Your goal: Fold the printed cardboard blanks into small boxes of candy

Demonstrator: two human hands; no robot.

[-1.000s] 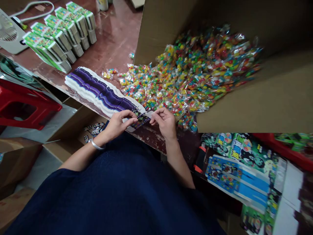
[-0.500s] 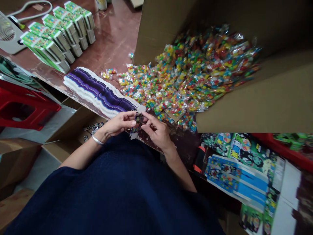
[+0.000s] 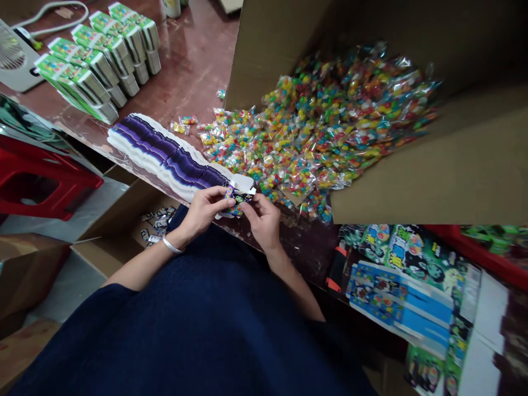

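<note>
Your left grip [image 3: 206, 208] pinches the left end of a small box [image 3: 240, 196] between thumb and fingers, and your right grip [image 3: 264, 221] pinches its right end, the thumb on your side of it. Neither is spread. The small box sits between them, above the near edge of the surface [image 3: 193, 66].

On that surface, the cardboard box [image 3: 433, 184] takes up the right side, its mouth turned toward the left; leave your right elbow free of its lower wall. From the mouth, the heap of candy packets [image 3: 305, 132] spreads toward the near edge, stopping just beyond your fingers, so small wrist turns suit this spot best. The row of purple cartons [image 3: 165, 151] runs along the near edge from the left up to your hands; avoid dragging your left fingers across its end, which could skew the line. The green bundles [image 3: 99, 60] stand near the left end, well clear of your work.

With the small box, light pressure along the folds should serve better than squeezing the printed faces, since thin card probably creases easily. White card shows at its right end; whether a flap stands open is too small to tell.
</note>
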